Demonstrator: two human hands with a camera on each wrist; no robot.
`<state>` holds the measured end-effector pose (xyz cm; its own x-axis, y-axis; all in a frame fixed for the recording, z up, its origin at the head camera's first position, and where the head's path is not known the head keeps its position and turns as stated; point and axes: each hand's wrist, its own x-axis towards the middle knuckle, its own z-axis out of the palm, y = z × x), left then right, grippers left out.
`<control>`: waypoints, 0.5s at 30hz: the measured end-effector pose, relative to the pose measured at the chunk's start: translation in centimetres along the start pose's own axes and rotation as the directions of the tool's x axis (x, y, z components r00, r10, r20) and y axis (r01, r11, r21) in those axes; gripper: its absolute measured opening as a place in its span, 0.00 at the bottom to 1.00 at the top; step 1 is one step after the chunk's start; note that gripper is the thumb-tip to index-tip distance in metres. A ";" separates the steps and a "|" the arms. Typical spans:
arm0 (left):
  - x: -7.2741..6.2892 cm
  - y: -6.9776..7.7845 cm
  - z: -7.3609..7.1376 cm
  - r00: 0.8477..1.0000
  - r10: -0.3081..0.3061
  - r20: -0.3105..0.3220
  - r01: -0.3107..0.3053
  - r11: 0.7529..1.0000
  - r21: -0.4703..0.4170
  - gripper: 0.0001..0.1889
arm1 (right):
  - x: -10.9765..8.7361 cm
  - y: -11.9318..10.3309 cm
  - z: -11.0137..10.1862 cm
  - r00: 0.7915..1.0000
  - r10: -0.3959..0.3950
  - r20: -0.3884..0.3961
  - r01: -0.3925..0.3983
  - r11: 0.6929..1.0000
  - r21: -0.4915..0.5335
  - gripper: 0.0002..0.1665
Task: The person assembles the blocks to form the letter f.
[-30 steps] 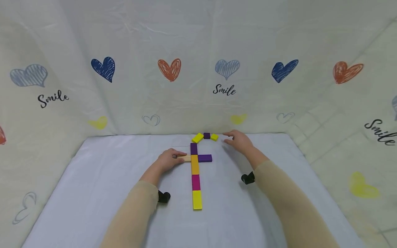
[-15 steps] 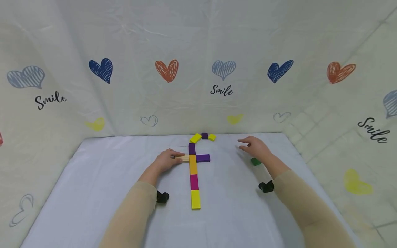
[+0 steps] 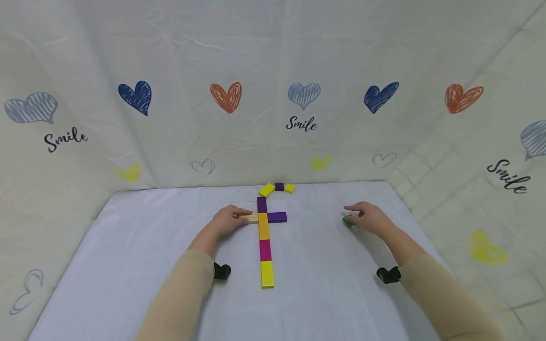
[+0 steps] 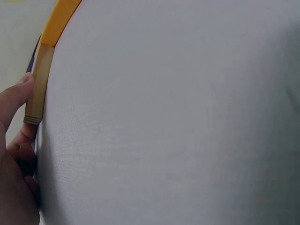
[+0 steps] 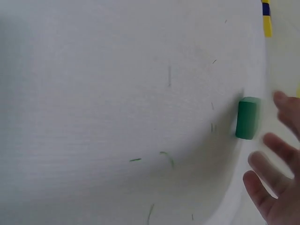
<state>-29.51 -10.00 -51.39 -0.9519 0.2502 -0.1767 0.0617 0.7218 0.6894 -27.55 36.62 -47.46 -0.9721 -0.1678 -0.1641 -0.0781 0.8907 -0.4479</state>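
Note:
My left hand (image 3: pixel 226 221) holds the plain wooden block (image 3: pixel 251 218) by its sides, thumb and index finger along it. That block's far end meets the orange block (image 3: pixel 264 226); a purple block (image 3: pixel 277 217) sticks out on the opposite side. The orange block belongs to an upright row, with a purple block (image 3: pixel 262 205) above it and a magenta block (image 3: pixel 265 250) and a yellow block (image 3: pixel 267 274) below. On the right, my right hand (image 3: pixel 373 219) hovers with spread fingers beside a green block (image 5: pixel 247 118), which stands apart from the fingertips in the right wrist view.
Beyond the row, a small arc of a yellow block (image 3: pixel 267 190), a dark purple block (image 3: pixel 279 186) and a smaller yellow block (image 3: pixel 289 188) lies near the back edge. A white cloth (image 3: pixel 315 284) covers the table, and a printed sheet (image 3: pixel 256 137) hangs behind it.
My right hand has moved away from the arc, rightward and nearer, to the green block, which its arm hid earlier. The left hand stays at the wooden block. The head view has shifted slightly.

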 end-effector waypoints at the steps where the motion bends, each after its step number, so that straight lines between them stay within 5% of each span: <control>1: 0.0 0.0 0.0 1.000 0.000 0.000 0.000 1.000 0.000 0.16 | -0.2 0.1 0.1 1.000 0.001 0.000 -0.001 1.000 0.000 0.30; 15: 0.2 -0.3 0.0 1.000 0.017 0.003 -0.017 1.000 0.011 0.16 | -0.9 0.9 1.0 0.999 -0.033 0.006 0.033 0.999 -0.004 0.30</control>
<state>-29.73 -10.10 -51.65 -0.9499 0.2643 -0.1669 0.0815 0.7247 0.6843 -26.49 37.20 -48.57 -0.9677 -0.1999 -0.1539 -0.1114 0.8860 -0.4500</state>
